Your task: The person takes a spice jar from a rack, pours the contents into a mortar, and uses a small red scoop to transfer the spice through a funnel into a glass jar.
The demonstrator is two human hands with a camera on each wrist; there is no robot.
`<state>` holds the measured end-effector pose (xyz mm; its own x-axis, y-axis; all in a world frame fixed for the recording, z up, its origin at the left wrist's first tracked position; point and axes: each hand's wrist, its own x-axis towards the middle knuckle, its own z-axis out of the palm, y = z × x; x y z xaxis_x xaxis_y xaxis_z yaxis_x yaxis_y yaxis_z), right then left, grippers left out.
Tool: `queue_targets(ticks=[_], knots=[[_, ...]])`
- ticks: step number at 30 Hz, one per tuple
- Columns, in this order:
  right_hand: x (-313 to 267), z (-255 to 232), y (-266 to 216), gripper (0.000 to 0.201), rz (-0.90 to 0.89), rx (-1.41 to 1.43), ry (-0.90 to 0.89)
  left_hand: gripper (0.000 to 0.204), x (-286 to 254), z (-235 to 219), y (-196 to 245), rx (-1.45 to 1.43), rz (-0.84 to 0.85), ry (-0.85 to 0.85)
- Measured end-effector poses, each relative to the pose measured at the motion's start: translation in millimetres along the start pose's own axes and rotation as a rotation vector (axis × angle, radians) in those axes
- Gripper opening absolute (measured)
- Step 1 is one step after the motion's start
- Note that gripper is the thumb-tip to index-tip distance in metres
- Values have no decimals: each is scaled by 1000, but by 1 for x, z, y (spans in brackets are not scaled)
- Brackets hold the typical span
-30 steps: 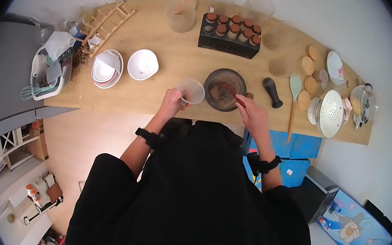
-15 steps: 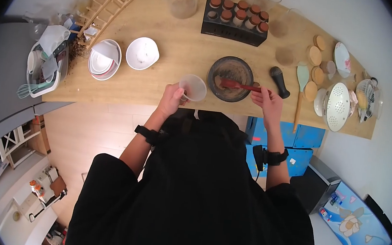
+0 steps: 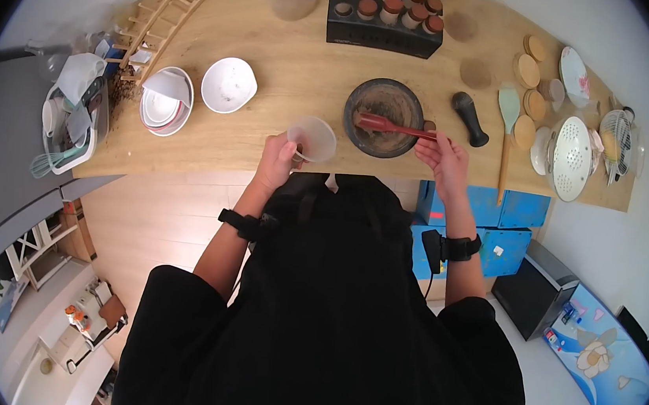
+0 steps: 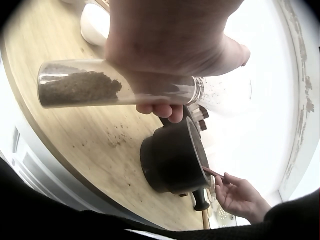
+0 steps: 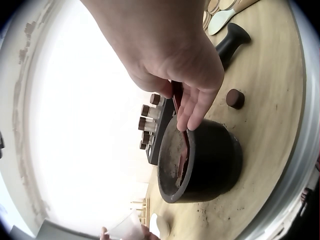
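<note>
My left hand [image 3: 275,162] grips a clear glass tube [image 4: 80,85] with dark brown powder in its lower part. A translucent funnel [image 3: 314,138] sits at the tube's threaded mouth, its wide rim facing up in the head view. To its right stands a black mortar [image 5: 215,165], its inside coated with brown powder. My right hand [image 3: 445,166] pinches the handle of a small red spatula [image 3: 395,128] over the mortar's right rim. The spatula's blade lies within the bowl and carries some brown powder. A black pestle [image 3: 470,120] lies right of the mortar.
Behind the mortar is a black rack [image 3: 382,33] of capped tubes with one vacant slot. A loose brown cap [image 5: 235,98] sits beside the mortar. White bowls [image 3: 229,85] stand left; a green spatula [image 3: 509,111] and white colander [image 3: 571,159] lie right. Powder specks dot the table.
The red spatula has swung from slanting down into the mortar to lying nearly level across it. My right hand has moved right and turned palm up. My left hand keeps its hold.
</note>
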<state>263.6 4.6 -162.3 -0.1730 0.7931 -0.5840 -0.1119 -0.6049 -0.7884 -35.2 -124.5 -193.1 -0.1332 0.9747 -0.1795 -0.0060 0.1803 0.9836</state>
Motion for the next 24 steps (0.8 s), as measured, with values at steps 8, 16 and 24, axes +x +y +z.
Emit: queue_targets(ticks=[8, 16, 24], knots=[[-3, -5, 0, 28, 18, 132, 26, 69, 18, 5, -3, 111, 20, -17], [-59, 25, -44, 26, -171, 106, -45, 66, 41, 25, 10, 176, 192, -14], [-81, 38, -60, 20, -617, -422, 123, 80, 46, 32, 19, 93, 232, -6]])
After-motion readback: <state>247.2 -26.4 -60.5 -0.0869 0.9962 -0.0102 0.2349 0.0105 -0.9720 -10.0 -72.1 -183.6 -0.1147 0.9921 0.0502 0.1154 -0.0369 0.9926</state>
